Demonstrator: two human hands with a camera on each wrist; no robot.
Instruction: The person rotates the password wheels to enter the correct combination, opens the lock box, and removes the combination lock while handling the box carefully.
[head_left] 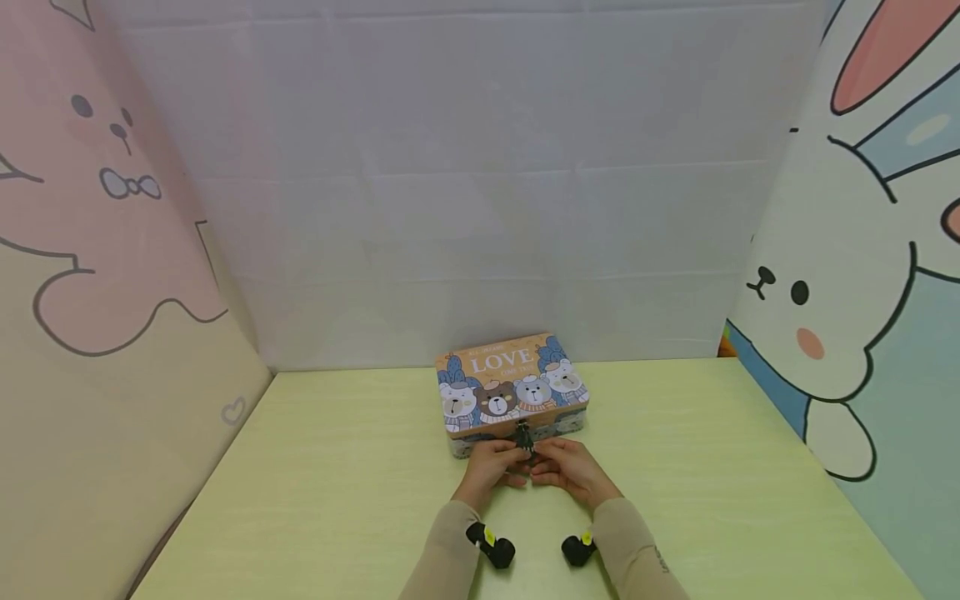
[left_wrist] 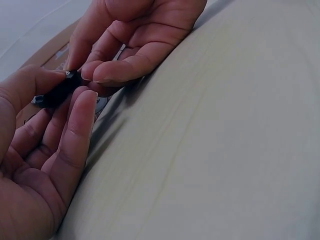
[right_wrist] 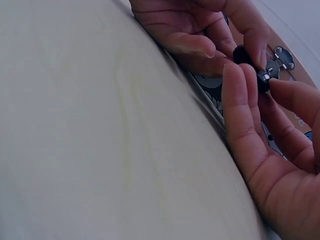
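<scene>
at six o'clock on the box (head_left: 513, 390), the lock (left_wrist: 60, 93), likely light, stiff, best side-gripped, is pinched by both hands (head_left: 488, 468) (head_left: 573, 469).

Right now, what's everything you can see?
Table: 1, yellow-green, lower middle
Box: 1, orange and blue, on table
Bears: 4, white, brown, grey, on box
Clasp: 1, grey, box front
Lock: 1, black, near clasp
Sheet: 1, white, behind table
Left wall: 1, pink and cream, beside table
Right wall: 1, white and blue, beside table
Orange bit: 1, orange, far right corner
Cameras: 2, black, at sleeves
Sleeves: 2, beige, both forearms
Left hand: 1, bare, pinching lock
Right hand: 1, bare, pinching lock
</scene>
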